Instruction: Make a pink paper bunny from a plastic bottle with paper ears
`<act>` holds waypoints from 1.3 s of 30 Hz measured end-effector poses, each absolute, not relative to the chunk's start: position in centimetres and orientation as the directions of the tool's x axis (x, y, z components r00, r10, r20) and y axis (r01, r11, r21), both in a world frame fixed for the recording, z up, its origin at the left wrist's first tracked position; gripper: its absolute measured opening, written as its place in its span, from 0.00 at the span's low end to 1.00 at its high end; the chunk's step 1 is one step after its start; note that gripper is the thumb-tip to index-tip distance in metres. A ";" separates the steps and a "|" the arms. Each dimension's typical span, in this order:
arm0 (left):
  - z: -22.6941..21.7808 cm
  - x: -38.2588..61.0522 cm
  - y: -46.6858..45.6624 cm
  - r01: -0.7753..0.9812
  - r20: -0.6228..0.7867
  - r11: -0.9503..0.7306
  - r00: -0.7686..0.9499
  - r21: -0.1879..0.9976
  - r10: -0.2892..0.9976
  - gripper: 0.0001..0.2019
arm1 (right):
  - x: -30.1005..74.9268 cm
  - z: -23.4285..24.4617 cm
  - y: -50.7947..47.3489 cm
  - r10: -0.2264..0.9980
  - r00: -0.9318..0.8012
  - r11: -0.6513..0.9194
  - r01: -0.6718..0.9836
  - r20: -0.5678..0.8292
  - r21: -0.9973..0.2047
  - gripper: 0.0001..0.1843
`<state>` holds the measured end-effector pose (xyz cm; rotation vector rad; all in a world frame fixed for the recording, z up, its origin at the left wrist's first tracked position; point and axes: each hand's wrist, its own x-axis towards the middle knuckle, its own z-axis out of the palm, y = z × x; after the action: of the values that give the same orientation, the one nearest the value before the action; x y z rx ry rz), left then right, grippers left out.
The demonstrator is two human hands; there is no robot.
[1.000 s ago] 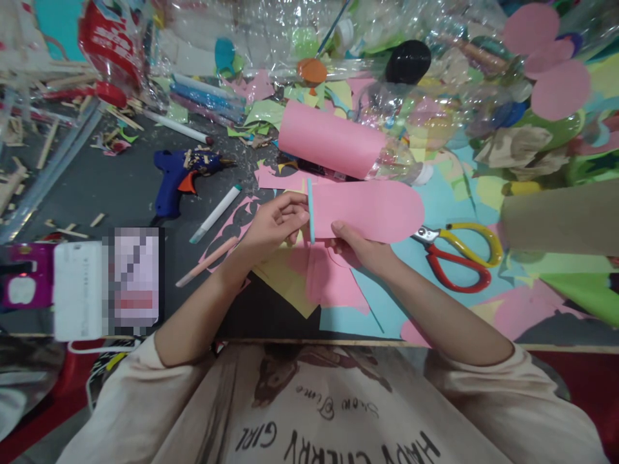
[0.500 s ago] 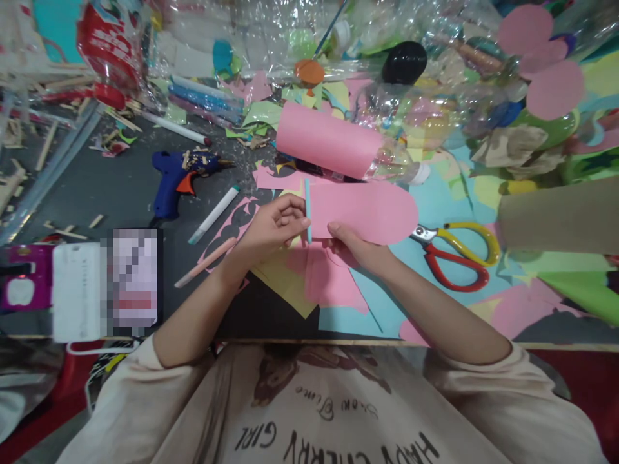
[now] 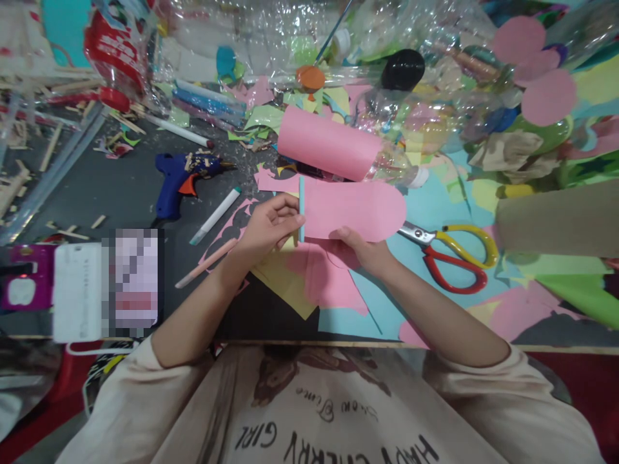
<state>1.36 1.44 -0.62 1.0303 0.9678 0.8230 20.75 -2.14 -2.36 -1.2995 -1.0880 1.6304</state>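
A pink paper piece [image 3: 355,207] with a rounded right end is held up over the table. Along its straight left edge stands a narrow light blue strip [image 3: 302,209]. My left hand [image 3: 273,222] is closed, its thumb and fingertips pinching the strip at that edge. At the lower edge of the paper, my right hand [image 3: 360,245] grips it with the thumb on top; its other fingers are mostly hidden underneath. Just beyond lies a clear bottle [image 3: 394,165] wrapped in a pink paper sleeve [image 3: 329,142]. Scissors [image 3: 447,251] with yellow and red handles lie to the right.
At left are a blue glue gun [image 3: 169,183], a white marker [image 3: 215,216], a peach marker [image 3: 206,263] and a phone [image 3: 136,277]. Paper scraps [image 3: 333,277] cover the table under my hands. Plastic bottles [image 3: 116,55] crowd the back; a brown cylinder [image 3: 556,219] lies at right.
The pink paper and the blue strip have shifted slightly left with both hands. More of the scissors' metal part shows now. My grip looks the same.
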 end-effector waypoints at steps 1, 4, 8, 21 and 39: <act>-0.8 1.3 1.5 -0.112 -0.240 0.293 0.342 0.949 0.908 0.21 | 20.8 -2.5 -2.1 0.927 -0.182 -0.347 -0.087 -0.328 -0.934 0.29; -1.1 1.0 1.6 -0.142 -0.185 0.230 0.278 0.963 0.943 0.19 | 21.0 -2.6 -1.7 0.956 -0.090 -0.290 -0.133 -0.280 -0.948 0.36; -1.1 0.7 1.9 -0.139 -0.065 0.085 0.142 0.987 0.988 0.20 | 21.0 -1.7 -1.3 0.994 0.054 -0.096 0.003 -0.096 -0.995 0.37; 0.5 0.7 1.3 0.131 -0.101 0.061 0.324 0.990 0.941 0.16 | 20.9 -0.4 -1.2 0.966 -0.238 -0.115 -0.046 -0.101 -0.992 0.29; -0.1 0.9 0.6 0.209 -0.083 -0.002 0.397 0.978 0.914 0.21 | 20.5 -1.2 -1.0 0.973 -0.211 0.130 0.188 0.089 -0.974 0.16</act>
<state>0.92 0.56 -0.09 1.4938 1.0542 0.7609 20.55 -1.03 -1.22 -1.1680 -1.5601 1.1690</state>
